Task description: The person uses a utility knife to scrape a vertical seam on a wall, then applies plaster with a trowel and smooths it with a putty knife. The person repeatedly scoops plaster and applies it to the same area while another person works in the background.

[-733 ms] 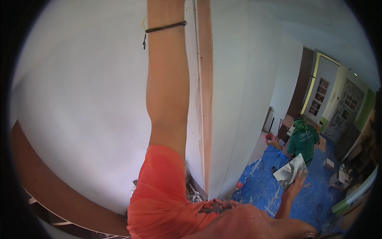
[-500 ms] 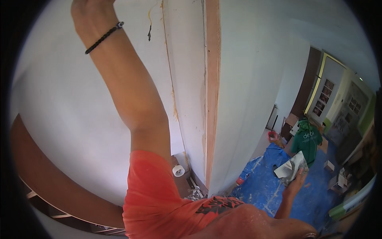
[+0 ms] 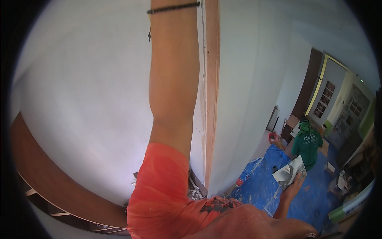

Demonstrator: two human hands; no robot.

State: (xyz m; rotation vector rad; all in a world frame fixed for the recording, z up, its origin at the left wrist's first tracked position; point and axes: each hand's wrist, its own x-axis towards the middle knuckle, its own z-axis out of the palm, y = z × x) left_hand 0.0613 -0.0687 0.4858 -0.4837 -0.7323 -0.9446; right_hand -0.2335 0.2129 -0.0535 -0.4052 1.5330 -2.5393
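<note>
My left arm is raised straight up in front of a pale wall, in a red sleeve. A dark braided bracelet circles its wrist at the upper edge, and the left hand itself lies beyond the picture. Low on the right, my right hand grips a shiny rectangular metal plate. A pale grey smear or reflection shows on the plate; I cannot tell which. The fingers close around its near right edge.
A brown wooden strip runs up the wall corner. Blue sheeting covers the floor at right. A co-worker in a green shirt is farther back, near boxes. A brown curved-looking ledge spans the lower left.
My left arm has swung right and higher, taking its hand out of the picture. It now covers part of the wall corner. My right hand and the metal plate have barely shifted.
</note>
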